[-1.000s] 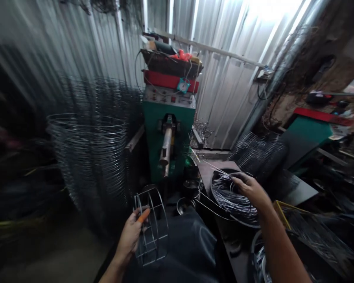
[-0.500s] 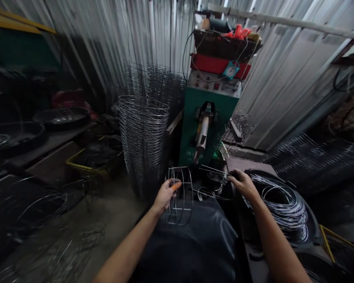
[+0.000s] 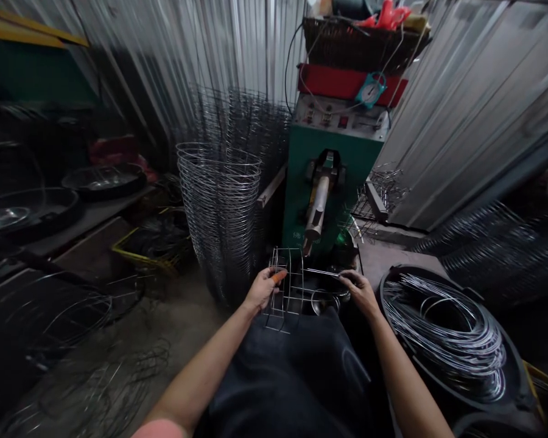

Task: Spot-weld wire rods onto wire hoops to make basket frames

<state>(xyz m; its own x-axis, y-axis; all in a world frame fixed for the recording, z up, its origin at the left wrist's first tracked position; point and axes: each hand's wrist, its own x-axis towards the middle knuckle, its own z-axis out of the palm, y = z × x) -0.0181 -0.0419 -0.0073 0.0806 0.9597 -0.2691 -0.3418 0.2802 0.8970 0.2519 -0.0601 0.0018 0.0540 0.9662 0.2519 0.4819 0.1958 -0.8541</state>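
The left hand (image 3: 261, 292) grips the wire frame (image 3: 290, 286). The right hand (image 3: 361, 294) pinches thin rods (image 3: 323, 272); both should keep steady.

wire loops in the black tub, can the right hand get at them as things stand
Probably yes: the black tub is beside the right hand, with nothing seen covering the wire loops. That hand holds thin rods, though.

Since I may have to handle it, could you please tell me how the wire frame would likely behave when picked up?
The wire frame is probably light for its size, since it is mostly open gaps. Its crossed metal wires suggest stiffness, perhaps with slight springiness. Its curved bars might let it rock if nudged.
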